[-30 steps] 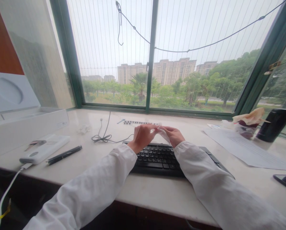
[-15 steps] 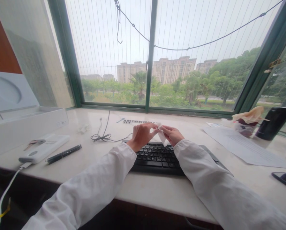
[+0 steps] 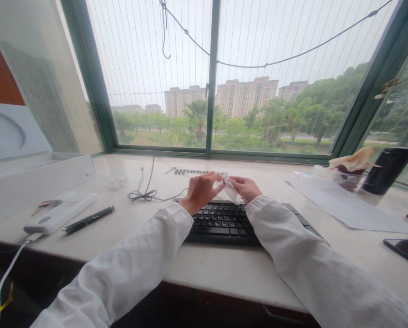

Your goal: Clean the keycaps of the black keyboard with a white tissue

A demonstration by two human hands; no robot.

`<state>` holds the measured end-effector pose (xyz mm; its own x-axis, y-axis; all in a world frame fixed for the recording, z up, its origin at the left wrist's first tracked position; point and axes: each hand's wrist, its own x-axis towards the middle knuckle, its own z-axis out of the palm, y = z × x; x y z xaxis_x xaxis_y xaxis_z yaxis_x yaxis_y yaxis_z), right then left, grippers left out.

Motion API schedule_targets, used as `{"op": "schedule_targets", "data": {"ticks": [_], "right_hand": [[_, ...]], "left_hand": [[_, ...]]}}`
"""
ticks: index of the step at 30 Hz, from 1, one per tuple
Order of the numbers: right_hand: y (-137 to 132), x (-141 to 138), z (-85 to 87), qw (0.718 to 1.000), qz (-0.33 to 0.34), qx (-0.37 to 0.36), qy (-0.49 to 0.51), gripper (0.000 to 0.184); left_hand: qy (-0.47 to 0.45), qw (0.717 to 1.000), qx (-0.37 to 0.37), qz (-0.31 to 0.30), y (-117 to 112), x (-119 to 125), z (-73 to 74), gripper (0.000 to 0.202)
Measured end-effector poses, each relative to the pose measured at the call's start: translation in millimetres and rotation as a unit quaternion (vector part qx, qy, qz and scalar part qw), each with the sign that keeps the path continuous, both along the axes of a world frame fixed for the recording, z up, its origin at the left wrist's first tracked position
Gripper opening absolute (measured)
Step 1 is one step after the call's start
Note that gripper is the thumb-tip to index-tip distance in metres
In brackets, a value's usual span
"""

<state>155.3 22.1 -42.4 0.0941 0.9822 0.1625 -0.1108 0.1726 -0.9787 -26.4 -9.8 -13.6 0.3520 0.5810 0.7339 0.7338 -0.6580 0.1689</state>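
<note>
Above the black keyboard [image 3: 217, 231], my two hands meet at a crumpled white tissue [image 3: 232, 193]. My left hand [image 3: 204, 189] is closed in a pinch on a small dark piece that looks like a keycap, against the tissue's left side. My right hand [image 3: 247, 188] is closed on the tissue, which hangs down below the fingers. Many keys on the keyboard show bare sockets without caps. Behind my hands, small dark keycaps [image 3: 193, 172] stand in a row, partly hidden by my left hand. A thin blue stick [image 3: 170, 170] lies left of that row.
On the left are a coiled cable [image 3: 142, 195], a black pen [image 3: 89, 220], a white power bank [image 3: 62, 212] with keys on it, and a white box [image 3: 36, 187]. To the right lie paper sheets [image 3: 347, 205], a black cup [image 3: 388, 171] and a phone [image 3: 407, 251].
The view has shifted slightly. My fingers have moved a little at the tissue, and a small dark piece now shows between them. Both hands stay above the keyboard.
</note>
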Motion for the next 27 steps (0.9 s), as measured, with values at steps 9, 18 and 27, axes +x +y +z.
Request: {"op": "schedule_targets", "data": {"ticks": [9, 18, 27], "right_hand": [[1.0, 2.6, -3.4, 0.997, 0.021, 0.041, -0.066, 0.053], [1.8, 22.1, 10.7, 0.987, -0.125, 0.066, -0.079, 0.044], [-18.1, 10.6, 20.3, 0.929, -0.159, 0.088, -0.321, 0.035]], "left_hand": [[0.009, 0.999, 0.005, -0.031, 4.7, -2.8, -1.8, 0.014], [-0.005, 0.992, -0.004, -0.124, 7.0, -3.1, 2.6, 0.018], [-0.007, 0.985, 0.004, -0.171, 8.8, -6.7, 4.7, 0.014]]}}
